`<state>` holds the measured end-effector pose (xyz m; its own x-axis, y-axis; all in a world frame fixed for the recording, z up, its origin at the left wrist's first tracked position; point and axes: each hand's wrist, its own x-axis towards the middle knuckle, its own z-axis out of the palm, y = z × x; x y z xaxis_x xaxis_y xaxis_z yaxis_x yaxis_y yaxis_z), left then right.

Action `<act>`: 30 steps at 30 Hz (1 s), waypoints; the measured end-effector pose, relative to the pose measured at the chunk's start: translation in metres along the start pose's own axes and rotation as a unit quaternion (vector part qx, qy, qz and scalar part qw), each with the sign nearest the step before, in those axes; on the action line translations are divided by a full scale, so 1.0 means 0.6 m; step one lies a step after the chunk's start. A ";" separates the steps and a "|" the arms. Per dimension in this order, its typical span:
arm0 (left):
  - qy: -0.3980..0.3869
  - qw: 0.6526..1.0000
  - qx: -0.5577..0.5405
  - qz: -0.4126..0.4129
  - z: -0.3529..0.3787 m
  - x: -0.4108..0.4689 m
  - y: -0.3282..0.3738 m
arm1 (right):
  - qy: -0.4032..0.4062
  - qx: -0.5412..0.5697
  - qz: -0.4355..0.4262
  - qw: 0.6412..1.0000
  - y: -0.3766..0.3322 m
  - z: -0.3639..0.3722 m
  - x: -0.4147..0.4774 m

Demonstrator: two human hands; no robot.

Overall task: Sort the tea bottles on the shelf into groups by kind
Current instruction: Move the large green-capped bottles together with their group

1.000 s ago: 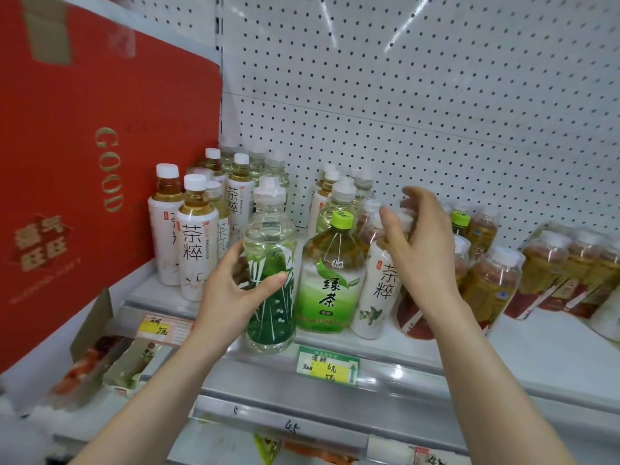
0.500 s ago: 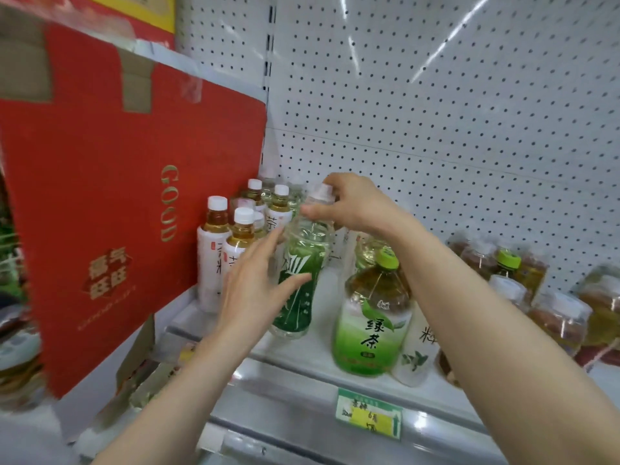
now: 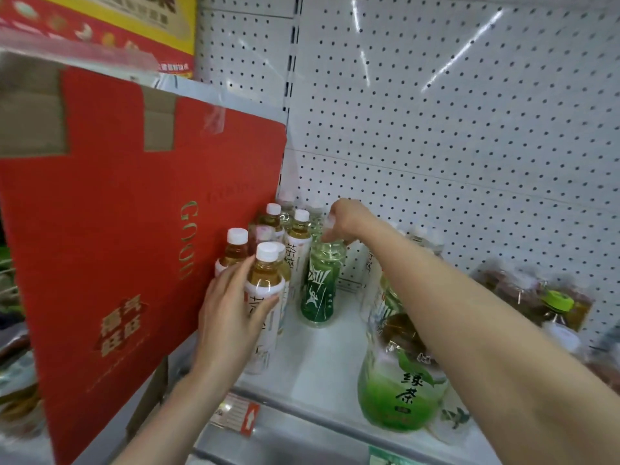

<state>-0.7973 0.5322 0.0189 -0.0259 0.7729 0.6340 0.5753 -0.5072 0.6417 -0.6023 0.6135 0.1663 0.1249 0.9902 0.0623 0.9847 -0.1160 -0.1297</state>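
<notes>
In the lower centre, the left hand (image 3: 231,317) grips a white-label bottle (image 3: 265,293) of amber tea, which stands upright on the white shelf (image 3: 318,374). Just behind it stand more bottles of the same kind, beside a big red box (image 3: 134,229) that fills the left side. In the centre, the right hand (image 3: 345,223) pinches the top of 1 slim green bottle (image 3: 320,286), also upright. At lower right a round green tea bottle (image 3: 399,391) stands partly behind the right forearm.

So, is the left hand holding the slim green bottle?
No, the left hand grips a white-label bottle; the right hand holds the slim green bottle.
</notes>
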 end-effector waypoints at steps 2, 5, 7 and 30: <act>-0.004 1.000 0.002 -0.004 0.001 0.001 -0.001 | -0.020 0.023 -0.022 0.999 0.012 -0.006 -0.003; 0.005 1.000 -0.009 -0.009 0.001 -0.003 0.001 | -0.053 0.080 -0.061 0.993 0.045 -0.033 -0.030; 0.038 0.999 0.002 0.003 0.001 -0.012 0.008 | -0.027 0.116 -0.069 0.991 0.082 -0.058 -0.060; -0.370 0.906 -0.190 0.076 0.282 0.148 0.196 | 0.050 0.245 -0.071 0.966 0.271 0.000 -0.194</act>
<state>-0.5934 0.6059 0.0778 0.6658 0.6562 0.3550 0.2003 -0.6155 0.7622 -0.4567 0.4794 0.1377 0.0283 0.9780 0.2065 0.8199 0.0954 -0.5645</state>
